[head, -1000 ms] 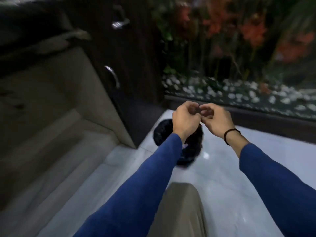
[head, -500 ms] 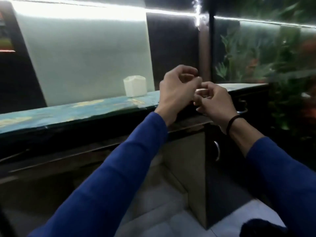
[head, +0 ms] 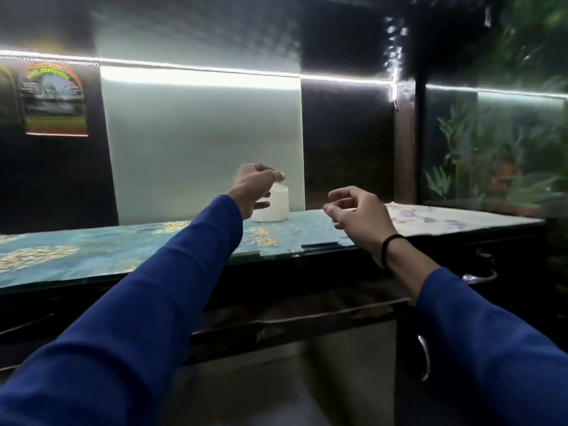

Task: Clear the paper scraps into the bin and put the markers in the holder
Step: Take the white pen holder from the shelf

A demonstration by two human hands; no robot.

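A white holder (head: 276, 206) stands on the teal patterned desk top (head: 92, 250), against the pale back panel. My left hand (head: 253, 187) hovers just over and in front of the holder's top, thumb and fingers pinched together. A small pale spot shows at its fingertips; I cannot tell whether it is a held item. My right hand (head: 359, 216) floats to the right of the holder, above the desk's front edge, fingers loosely curled and apart, with nothing in it. No markers, scraps or bin are in sight.
A pale sheet with faint purple marks (head: 445, 218) lies on the desk's right end. A lit glass tank with plants (head: 498, 155) stands at the right. Below the desk are a worn drawer front (head: 292, 315) and a dark cabinet with metal handles (head: 479, 273).
The view rose from the floor and black bin to the desk. My hands, joined before, have parted: the left reached to the holder, the right dropped back.
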